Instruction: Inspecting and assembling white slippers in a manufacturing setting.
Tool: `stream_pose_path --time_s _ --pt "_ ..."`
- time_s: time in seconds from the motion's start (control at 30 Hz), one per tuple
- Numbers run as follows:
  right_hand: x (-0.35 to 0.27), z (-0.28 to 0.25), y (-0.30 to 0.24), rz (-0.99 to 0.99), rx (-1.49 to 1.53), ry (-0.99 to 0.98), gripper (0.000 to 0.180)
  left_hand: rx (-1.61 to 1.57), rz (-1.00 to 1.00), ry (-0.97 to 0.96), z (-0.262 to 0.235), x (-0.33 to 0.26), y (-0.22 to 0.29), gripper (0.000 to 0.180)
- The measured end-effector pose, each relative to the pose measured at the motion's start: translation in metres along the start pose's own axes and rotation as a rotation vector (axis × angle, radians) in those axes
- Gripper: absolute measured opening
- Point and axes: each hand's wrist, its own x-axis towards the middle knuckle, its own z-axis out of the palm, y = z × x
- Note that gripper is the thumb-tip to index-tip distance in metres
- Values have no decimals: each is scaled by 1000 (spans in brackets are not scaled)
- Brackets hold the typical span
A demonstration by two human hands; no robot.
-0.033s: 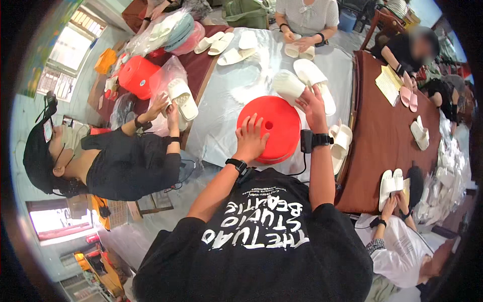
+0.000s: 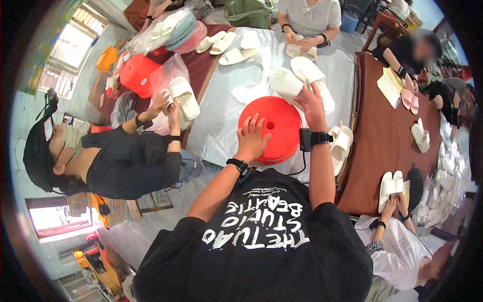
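Grey-white sheeting covers the worktop in front of you, the largest thing within reach, with a brown worktop running along its right side. To your left, a co-worker in black holds white slippers beside a clear plastic bag. Next in size comes the red stool, its round seat facing up at you (your view hides whether its base stands on the sheeting or off the edge).

Your left hand rests on the left part of that seat, fingers spread and grasping nothing. Your right hand is at the stool's right rim, its thumb and fingers apparently closed around the near end of a pale slipper. That slipper lies ahead and to the left of those fingers, by the seat's far edge, its long axis slanting away from them toward the upper left. Your right hand is clearly the nearer; your left is apart from it, across the seat.

Just beyond the held one sits a second slipper, slanting much the same way. Smallest are your wristbands: one with a black box on the right, a plain-looking watch on the left.
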Motion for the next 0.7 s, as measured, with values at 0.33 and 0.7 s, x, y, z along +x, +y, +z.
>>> stream_pose_path --time_s 0.33,0.7 --pt "50 117 57 147 -17 -313 70 -40 51 146 8 0 -7 65" --pt "88 200 179 657 -56 -426 56 95 -49 -503 18 1 -12 56"
